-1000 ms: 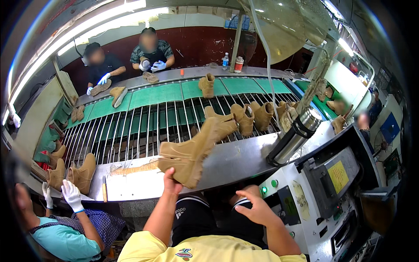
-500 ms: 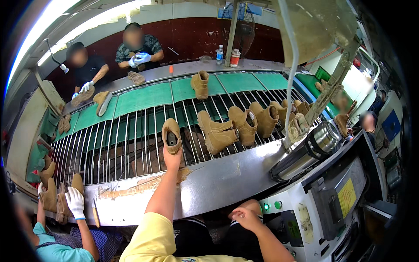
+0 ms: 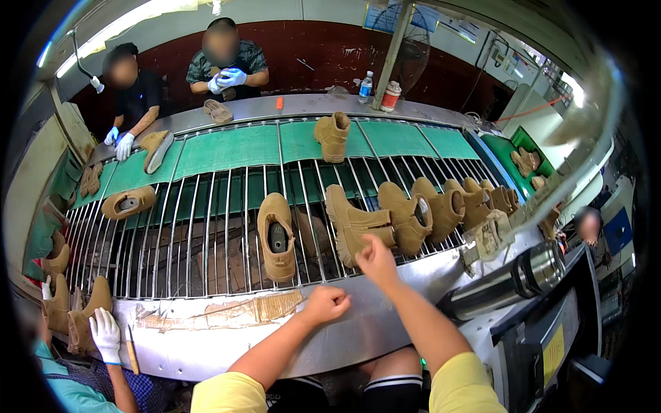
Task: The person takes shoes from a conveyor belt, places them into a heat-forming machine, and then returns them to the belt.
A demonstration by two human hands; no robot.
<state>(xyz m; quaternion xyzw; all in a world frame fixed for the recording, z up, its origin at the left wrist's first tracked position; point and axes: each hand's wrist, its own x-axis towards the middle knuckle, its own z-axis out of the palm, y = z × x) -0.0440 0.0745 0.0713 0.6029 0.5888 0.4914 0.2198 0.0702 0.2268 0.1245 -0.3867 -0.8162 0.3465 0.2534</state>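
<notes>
A tan ankle boot (image 3: pixel 276 230) stands on the metal rods, its opening facing me. Just below it, over the steel counter edge, my left hand (image 3: pixel 327 305) is closed in a loose fist with nothing visible in it. My right hand (image 3: pixel 377 263) reaches forward, blurred, with its fingers curled and the index finger raised. It overlaps the lower part of another tan boot (image 3: pixel 351 220), which lies on its side with the ridged sole to the left. Whether its fingers touch that boot is unclear. To the right stands a tan boot (image 3: pixel 406 219) in a row of several.
The rod conveyor (image 3: pixel 206 234) has green mats (image 3: pixel 231 146) along its far side, bearing a boot (image 3: pixel 333 137). A steel flask (image 3: pixel 506 279) lies right. Co-workers sit opposite; one at lower left has a gloved hand (image 3: pixel 105 335) on boots, beside a wooden-handled tool (image 3: pixel 131 350).
My left hand has let go of the boot and drawn back. My right hand has risen from my lap to the boots. A co-worker's shoe now rests on the left rods. The view has shifted.
</notes>
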